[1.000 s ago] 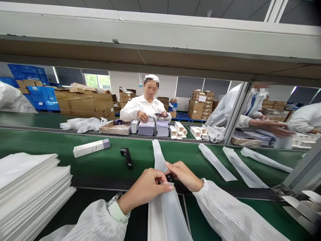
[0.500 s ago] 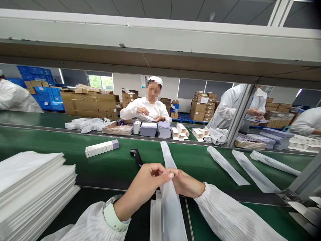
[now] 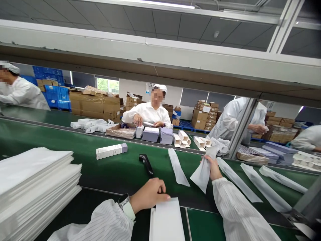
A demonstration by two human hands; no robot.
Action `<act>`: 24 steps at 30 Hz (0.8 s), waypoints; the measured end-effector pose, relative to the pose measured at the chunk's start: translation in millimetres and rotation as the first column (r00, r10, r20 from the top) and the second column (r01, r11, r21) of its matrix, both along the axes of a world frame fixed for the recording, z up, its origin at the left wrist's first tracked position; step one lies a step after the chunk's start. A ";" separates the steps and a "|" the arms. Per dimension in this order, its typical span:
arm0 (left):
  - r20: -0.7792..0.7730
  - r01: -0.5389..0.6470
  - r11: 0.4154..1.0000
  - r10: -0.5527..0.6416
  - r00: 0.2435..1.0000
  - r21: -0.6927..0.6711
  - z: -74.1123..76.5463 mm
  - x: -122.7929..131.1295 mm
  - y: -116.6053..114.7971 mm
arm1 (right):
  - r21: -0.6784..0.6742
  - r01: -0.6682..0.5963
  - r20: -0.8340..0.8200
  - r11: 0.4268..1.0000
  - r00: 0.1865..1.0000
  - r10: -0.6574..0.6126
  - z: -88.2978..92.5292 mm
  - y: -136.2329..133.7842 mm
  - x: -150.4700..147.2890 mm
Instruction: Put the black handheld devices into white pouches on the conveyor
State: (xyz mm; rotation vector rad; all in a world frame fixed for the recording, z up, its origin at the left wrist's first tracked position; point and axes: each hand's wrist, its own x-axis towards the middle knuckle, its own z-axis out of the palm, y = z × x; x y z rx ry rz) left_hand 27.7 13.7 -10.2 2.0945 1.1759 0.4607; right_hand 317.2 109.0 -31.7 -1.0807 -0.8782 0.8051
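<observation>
right hand (image 3: 213, 168) pinches a thin translucent white flat sleeve (image 3: 201, 174) over flat green conveyor belt (image 3: 62, 137), between similar white strips (image 3: 178, 167) lying there, left hand (image 3: 149, 194) curled, thumb at top edge of flat white rectangular sheet (image 3: 168, 221), can't tell if gripping.

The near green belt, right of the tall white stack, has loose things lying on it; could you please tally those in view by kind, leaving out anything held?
White sleeves: 4
Black angled piece: 1
White carton with a lilac end: 1
Total: 6
</observation>
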 end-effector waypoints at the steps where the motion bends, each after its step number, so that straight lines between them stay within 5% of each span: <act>1: -0.069 0.023 0.999 -0.025 0.997 -0.038 -2.4 0.0 -0.5 | -0.024 0.030 0.043 0.999 0.999 -0.029 -6.3 3.8 11.6; 5: -0.217 0.076 0.986 -0.107 0.970 -0.149 -5.0 0.0 -2.3 | -0.055 0.198 0.376 0.979 0.912 -0.163 -24.9 7.7 29.0; 8: -0.204 0.047 0.994 -0.067 0.977 -0.102 -5.1 1.9 -3.3 | 0.129 0.233 0.796 0.964 0.556 -0.240 -19.4 6.5 4.3; 9: -0.199 0.051 0.995 -0.067 0.978 -0.084 -5.6 2.9 -3.6 | 0.177 0.148 0.870 0.973 0.440 -0.225 -15.1 5.2 -11.8; 11: -0.202 0.076 0.995 -0.086 0.976 -0.057 -7.2 5.2 -4.4 | 0.168 -0.101 0.936 0.981 0.330 -0.126 -7.8 1.4 -52.4; 13: -0.212 0.078 0.995 -0.089 0.973 -0.057 -9.1 7.0 -5.2 | 0.039 -0.337 0.973 0.941 0.228 0.041 -6.7 -2.8 -96.8; 15: -0.205 0.057 0.996 -0.069 0.976 -0.066 -10.8 7.7 -5.4 | -0.082 -0.436 0.975 0.896 0.151 0.163 -12.7 -5.3 -134.7; 17: -0.185 0.044 0.996 -0.058 0.981 -0.078 -12.3 7.1 -4.8 | -0.151 -0.451 0.950 0.880 0.181 0.256 -23.1 -4.6 -159.1; 24: -0.179 0.050 0.993 -0.069 0.982 -0.108 -18.8 0.8 1.5 | -0.145 -0.347 0.670 0.927 0.655 0.350 -46.7 15.7 -154.7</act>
